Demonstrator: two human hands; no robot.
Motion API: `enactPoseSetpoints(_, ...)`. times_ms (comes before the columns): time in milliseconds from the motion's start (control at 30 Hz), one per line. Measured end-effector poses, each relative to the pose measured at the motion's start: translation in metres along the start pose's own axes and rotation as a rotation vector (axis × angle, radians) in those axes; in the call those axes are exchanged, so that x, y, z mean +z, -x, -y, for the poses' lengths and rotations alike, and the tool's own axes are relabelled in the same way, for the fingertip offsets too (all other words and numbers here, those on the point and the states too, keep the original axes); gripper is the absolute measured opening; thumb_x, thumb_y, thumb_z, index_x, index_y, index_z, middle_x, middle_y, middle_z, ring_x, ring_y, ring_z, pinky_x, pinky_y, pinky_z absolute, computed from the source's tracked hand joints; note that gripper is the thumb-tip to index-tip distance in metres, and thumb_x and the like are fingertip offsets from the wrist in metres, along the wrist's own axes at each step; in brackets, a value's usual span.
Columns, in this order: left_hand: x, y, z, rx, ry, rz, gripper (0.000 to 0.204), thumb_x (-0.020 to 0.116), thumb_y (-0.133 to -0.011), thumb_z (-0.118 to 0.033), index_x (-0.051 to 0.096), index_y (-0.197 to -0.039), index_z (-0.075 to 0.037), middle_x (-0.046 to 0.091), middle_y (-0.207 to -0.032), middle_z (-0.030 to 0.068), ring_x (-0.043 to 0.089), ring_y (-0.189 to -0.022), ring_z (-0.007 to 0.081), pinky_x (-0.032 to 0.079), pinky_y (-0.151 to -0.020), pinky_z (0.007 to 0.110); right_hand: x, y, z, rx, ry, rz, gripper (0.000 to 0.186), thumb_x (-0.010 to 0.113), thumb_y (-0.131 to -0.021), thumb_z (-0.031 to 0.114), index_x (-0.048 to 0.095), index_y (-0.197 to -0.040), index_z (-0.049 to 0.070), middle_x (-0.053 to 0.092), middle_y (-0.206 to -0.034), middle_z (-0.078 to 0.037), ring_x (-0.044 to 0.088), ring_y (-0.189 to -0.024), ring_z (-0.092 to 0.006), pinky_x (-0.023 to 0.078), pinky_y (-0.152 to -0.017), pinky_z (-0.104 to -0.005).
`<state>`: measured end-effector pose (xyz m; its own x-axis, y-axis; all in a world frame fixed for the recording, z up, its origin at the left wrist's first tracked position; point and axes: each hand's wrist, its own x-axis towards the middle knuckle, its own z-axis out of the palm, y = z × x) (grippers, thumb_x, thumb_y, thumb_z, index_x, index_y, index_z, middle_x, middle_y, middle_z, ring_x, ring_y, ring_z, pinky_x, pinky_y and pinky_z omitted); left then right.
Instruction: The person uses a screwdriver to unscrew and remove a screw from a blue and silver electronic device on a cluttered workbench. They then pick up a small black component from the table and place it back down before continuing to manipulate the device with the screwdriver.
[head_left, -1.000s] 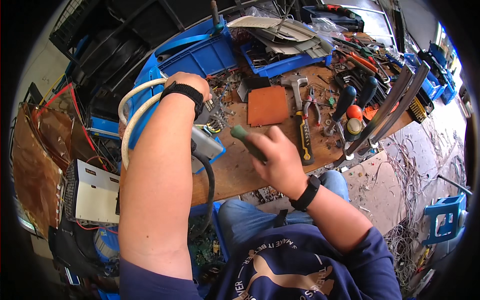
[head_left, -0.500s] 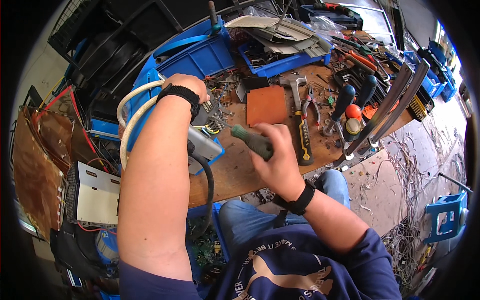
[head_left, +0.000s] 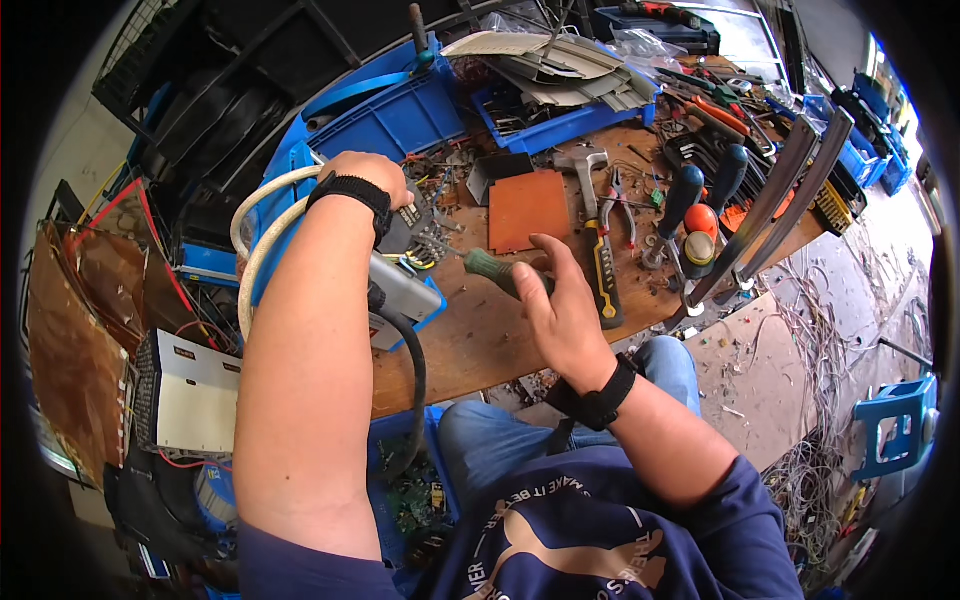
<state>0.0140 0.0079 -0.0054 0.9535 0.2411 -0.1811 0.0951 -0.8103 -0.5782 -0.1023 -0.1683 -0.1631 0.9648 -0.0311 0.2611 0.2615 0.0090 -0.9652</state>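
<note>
My right hand [head_left: 565, 318] has its fingers closed round the green handle of a screwdriver [head_left: 488, 266], with the thumb on top. Its thin shaft points left, toward wires and a dark part at the open end of a blue-and-grey device [head_left: 408, 290]. My left hand [head_left: 372, 172] grips the far end of this device, its fingers bent and partly hidden behind the wrist. Thick pale cables [head_left: 258, 238] loop out to the left of my forearm. A black cable [head_left: 412, 365] hangs from the device's near side over the table edge.
An orange-brown square sheet [head_left: 528, 210], a hammer [head_left: 602, 250] and pliers [head_left: 622, 205] lie on the wooden table [head_left: 470, 345]. Blue bins [head_left: 405, 115] stand behind. Upright metal bars [head_left: 770, 215] rise at the right. Below the table edge is a bin of circuit boards [head_left: 415, 500].
My right hand's fingers have shifted round the screwdriver handle, and the thumb now lies higher on it. The screwdriver and my left hand stay in nearly the same place.
</note>
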Motion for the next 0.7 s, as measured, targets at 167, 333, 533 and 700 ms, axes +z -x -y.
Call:
enactPoseSetpoints(167,0.001,-0.001,-0.001,0.011,-0.006,-0.002,0.055,0.055,-0.089,-0.052,0.069,-0.107,-0.002,0.066,-0.113,0.0164,0.062,-0.107,0.0332,0.048,-0.092,0.041,0.000,0.004,0.003,-0.348,0.198,0.045,0.041,0.066,-0.079,0.006,0.051,-0.117,0.000,0.052,-0.113,-0.020,0.055,-0.103,-0.0386,0.044,-0.091,-0.0403)
enactPoseSetpoints(333,0.001,-0.001,-0.001,0.021,-0.016,-0.016,0.055,0.055,-0.089,-0.052,0.069,-0.108,-0.002,0.066,-0.113,0.0163,0.061,-0.108,0.0331,0.047,-0.092,0.041,0.007,0.002,-0.001,-0.083,0.017,-0.095,0.048,0.067,-0.082,0.016,0.048,-0.122,-0.003,0.053,-0.118,-0.024,0.055,-0.109,-0.0376,0.043,-0.093,-0.0407)
enactPoseSetpoints(533,0.001,0.000,0.000,0.005,0.007,-0.019,0.054,0.056,-0.089,-0.052,0.069,-0.109,-0.003,0.066,-0.114,0.0162,0.061,-0.108,0.0324,0.047,-0.093,0.041,-0.008,-0.001,0.012,0.124,-0.015,0.146,0.047,0.064,-0.085,0.021,0.048,-0.122,-0.003,0.055,-0.121,-0.026,0.055,-0.112,-0.0366,0.044,-0.091,-0.0409)
enactPoseSetpoints(700,-0.002,0.003,-0.003,0.019,-0.007,-0.022,0.054,0.057,-0.088,-0.051,0.069,-0.109,-0.002,0.066,-0.114,0.0163,0.061,-0.109,0.0323,0.047,-0.093,0.040,0.004,0.000,-0.006,-0.015,-0.067,-0.031,0.052,0.066,-0.085,0.024,0.048,-0.125,-0.003,0.056,-0.117,-0.023,0.056,-0.105,-0.0359,0.044,-0.092,-0.0388)
